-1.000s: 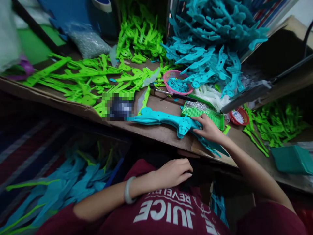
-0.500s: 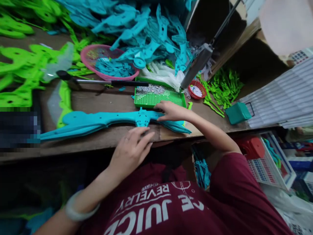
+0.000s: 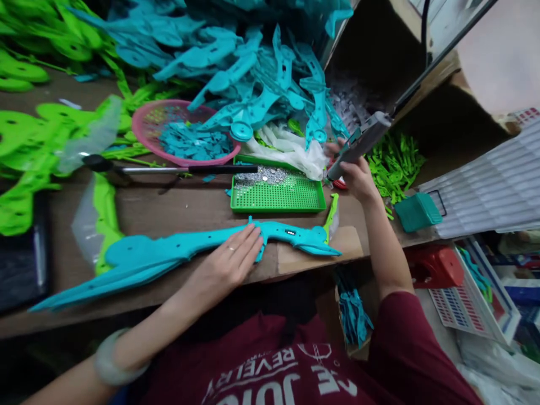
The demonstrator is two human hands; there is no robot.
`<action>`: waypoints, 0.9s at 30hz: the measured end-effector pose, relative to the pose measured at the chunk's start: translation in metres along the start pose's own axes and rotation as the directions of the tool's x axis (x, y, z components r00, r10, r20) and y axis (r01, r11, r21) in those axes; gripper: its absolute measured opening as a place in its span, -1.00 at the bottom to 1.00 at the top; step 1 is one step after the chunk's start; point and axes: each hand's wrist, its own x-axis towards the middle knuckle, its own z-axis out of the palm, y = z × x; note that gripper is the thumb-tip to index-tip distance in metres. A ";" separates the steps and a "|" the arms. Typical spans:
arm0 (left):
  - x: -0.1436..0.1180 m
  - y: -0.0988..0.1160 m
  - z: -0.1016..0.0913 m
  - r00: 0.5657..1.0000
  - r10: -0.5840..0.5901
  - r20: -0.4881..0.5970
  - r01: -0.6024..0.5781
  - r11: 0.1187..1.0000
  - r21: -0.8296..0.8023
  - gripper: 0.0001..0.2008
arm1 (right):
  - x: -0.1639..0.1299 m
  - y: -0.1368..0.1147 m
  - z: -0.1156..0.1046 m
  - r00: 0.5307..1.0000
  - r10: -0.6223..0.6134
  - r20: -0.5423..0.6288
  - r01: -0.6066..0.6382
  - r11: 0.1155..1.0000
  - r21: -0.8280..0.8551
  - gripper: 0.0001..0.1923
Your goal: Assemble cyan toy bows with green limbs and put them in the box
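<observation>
l hand flat on teal bow; r hand grips screwdriver.

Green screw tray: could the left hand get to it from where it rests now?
Probably yes. The left hand lies flat on the long teal plastic part, and the green screw tray sits just beyond that part on the wooden table. Nothing tall stands between them; the right hand is off beside the tray, gripping the hanging screwdriver.

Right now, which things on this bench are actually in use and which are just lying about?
In use: long teal part under left hand; grey power tool gripped by right hand.
Lying about: green tray, pink basket, teal pile, black-handled tool.
</observation>
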 end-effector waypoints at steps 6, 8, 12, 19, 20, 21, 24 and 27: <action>0.008 0.016 0.008 0.995 0.065 -0.072 -0.049 0.976 0.211 -0.56 | 0.029 -0.009 0.036 0.965 -0.070 0.253 -0.042 0.911 0.410 -0.47; 0.018 0.018 -0.001 0.997 0.069 -0.047 -0.059 0.981 0.185 -0.61 | 0.034 -0.007 0.052 0.966 -0.100 0.236 -0.040 0.851 0.523 -0.45; 0.038 0.018 -0.021 1.000 0.023 0.007 -0.023 0.991 0.130 -0.56 | 0.036 0.009 0.087 0.998 -0.061 0.030 0.038 0.863 0.503 -0.53; 0.033 0.032 0.002 0.998 -0.055 0.009 0.054 0.989 0.134 -0.62 | 0.032 0.043 0.123 0.970 -0.044 -0.239 0.152 0.877 0.456 -0.52; 0.028 0.033 0.004 0.996 -0.090 0.015 0.088 0.989 0.117 -0.63 | 0.033 0.045 0.125 0.969 -0.043 -0.245 0.157 0.872 0.464 -0.53; 0.024 0.033 0.003 0.993 -0.117 0.024 0.114 0.989 0.096 -0.62 | 0.034 0.046 0.126 0.967 -0.046 -0.251 0.164 0.866 0.472 -0.54; 0.015 0.031 -0.004 0.992 -0.114 0.059 0.111 0.993 0.046 -0.57 | 0.035 0.046 0.128 0.969 -0.045 -0.243 0.160 0.864 0.478 -0.56; 0.011 0.029 -0.009 0.995 -0.084 0.056 0.082 0.996 0.028 -0.55 | 0.035 0.046 0.130 0.972 -0.026 -0.232 0.135 0.874 0.468 -0.56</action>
